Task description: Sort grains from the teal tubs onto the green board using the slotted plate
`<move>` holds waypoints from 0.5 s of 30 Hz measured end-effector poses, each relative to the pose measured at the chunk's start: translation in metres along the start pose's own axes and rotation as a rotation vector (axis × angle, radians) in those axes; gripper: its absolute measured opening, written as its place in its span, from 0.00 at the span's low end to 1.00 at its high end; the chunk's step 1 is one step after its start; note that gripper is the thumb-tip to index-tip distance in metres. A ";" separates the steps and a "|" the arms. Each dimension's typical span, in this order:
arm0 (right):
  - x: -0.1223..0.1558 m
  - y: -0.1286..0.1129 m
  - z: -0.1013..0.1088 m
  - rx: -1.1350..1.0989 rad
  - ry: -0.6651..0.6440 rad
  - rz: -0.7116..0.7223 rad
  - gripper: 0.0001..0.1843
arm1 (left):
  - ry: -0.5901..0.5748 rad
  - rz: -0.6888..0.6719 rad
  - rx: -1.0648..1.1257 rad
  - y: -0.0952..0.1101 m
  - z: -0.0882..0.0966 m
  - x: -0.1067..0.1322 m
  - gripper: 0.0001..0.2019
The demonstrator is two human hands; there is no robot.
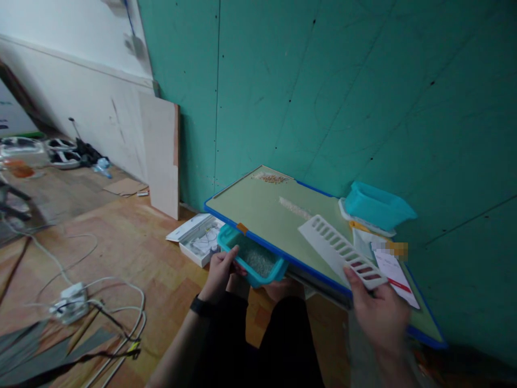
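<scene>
My left hand [226, 265] is closed on the near left rim of a turquoise plastic tub [280, 271], held just below the table's front edge. Whitish-grey grains [257, 256] cover the bottom of the tub. With thumb and fingers, my right hand [377, 310] grips one end of a flat white slotted plastic strip [323, 248], tilted above the right part of the table. On the pale green tabletop [246, 202] with its blue edging lies a narrow line of white grains [294, 208]. Farther back is a scatter of brownish grains [273, 179].
A second turquoise tub [375, 207], a packet [362, 237] and a printed card [398, 277] occupy the table's right end. An open white box [197, 258] sits on the floor at left, near a leaning board [161, 156]. A power strip [72, 302] trails cables. The green wall [258, 86] stands behind.
</scene>
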State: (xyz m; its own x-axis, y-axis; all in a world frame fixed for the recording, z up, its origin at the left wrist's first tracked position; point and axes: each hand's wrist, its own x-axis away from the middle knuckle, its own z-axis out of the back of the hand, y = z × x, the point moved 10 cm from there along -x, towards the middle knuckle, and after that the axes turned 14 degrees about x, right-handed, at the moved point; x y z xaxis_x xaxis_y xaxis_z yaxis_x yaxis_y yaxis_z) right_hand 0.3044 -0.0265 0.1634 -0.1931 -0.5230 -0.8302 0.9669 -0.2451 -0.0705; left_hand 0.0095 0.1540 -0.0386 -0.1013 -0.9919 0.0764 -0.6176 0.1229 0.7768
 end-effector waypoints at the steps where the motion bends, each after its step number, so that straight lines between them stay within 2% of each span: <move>1: 0.001 0.020 0.000 0.073 -0.007 -0.058 0.24 | 0.000 0.003 0.007 0.000 -0.001 0.000 0.28; 4: 0.007 0.069 -0.002 0.258 -0.063 -0.191 0.29 | 0.001 0.015 0.014 -0.003 -0.003 0.000 0.28; 6: 0.012 0.088 -0.008 0.326 -0.114 -0.224 0.30 | 0.004 0.022 0.016 -0.006 -0.004 -0.001 0.27; 11: 0.004 0.094 -0.033 0.364 -0.160 -0.204 0.31 | -0.009 0.022 0.001 -0.007 -0.007 -0.003 0.27; 15: -0.013 0.094 -0.059 0.242 -0.174 -0.209 0.30 | 0.004 0.016 -0.017 -0.004 -0.007 -0.001 0.27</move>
State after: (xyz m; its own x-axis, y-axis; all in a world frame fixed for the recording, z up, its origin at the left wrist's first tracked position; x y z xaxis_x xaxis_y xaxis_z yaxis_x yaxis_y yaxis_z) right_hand 0.4074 0.0051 0.1348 -0.4280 -0.5671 -0.7037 0.8402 -0.5366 -0.0785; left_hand 0.0175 0.1542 -0.0376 -0.1081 -0.9899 0.0916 -0.6027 0.1385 0.7859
